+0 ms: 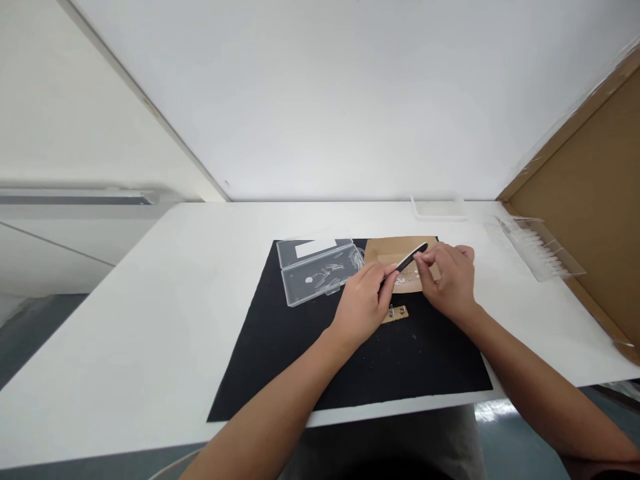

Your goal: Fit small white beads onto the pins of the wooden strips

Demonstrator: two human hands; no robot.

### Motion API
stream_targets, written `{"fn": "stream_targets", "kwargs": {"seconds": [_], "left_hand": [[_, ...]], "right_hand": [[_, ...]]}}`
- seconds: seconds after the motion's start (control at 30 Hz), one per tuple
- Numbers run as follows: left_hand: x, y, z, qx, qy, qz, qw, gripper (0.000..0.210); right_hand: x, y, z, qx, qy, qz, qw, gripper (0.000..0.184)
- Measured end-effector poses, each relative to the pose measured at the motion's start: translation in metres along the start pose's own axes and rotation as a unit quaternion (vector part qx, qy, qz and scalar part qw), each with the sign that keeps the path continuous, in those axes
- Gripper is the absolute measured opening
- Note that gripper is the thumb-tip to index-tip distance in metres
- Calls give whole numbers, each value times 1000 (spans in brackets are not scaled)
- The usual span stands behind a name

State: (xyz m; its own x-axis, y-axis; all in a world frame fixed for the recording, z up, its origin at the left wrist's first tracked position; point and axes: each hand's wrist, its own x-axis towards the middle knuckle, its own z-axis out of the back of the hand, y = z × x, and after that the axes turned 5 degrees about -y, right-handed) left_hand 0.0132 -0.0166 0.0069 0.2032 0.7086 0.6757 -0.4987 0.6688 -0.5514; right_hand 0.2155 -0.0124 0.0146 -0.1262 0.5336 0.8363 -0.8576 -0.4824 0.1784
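Over the black mat [280, 360], my left hand [365, 301] is closed around a slim nail file [413, 253], dark with a pale edge, which points up and to the right. My right hand [447, 275] is pinched at the file's far end. Whatever its fingertips hold is too small to make out. Beneath the hands lies brown paper [395, 245] with small whitish bits on it. Left of them an open clear plastic case [295, 290] holds several clear slivers. A small gold-coloured plate [400, 313] with metal studs rests just below my left hand, which partly covers it.
At the right a clear holder [543, 250] with rows of pale tips lies beside a brown cardboard panel [590, 180]. A shallow clear tray [440, 210] stands at the back of the white table [150, 320]. A white wall rises behind.
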Motion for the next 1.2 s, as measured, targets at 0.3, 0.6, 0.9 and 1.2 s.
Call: {"fn": "stream_targets", "kwargs": {"seconds": [0.3,0.6,0.9,1.2], "left_hand": [[2,6,5,73,2,-14,997,17],[5,31,16,258,-42,82,962,16],[7,50,31,368,-26,125,921,13],[17,2,22,-106,39,17,993,22]], "right_hand": [[-3,0,4,69,-30,-1,997,17],[-8,-5,9,98,-67,45,992,24],[-9,-4,13,107,-25,87,990,22],[-6,1,19,54,-39,229,971,24]]}}
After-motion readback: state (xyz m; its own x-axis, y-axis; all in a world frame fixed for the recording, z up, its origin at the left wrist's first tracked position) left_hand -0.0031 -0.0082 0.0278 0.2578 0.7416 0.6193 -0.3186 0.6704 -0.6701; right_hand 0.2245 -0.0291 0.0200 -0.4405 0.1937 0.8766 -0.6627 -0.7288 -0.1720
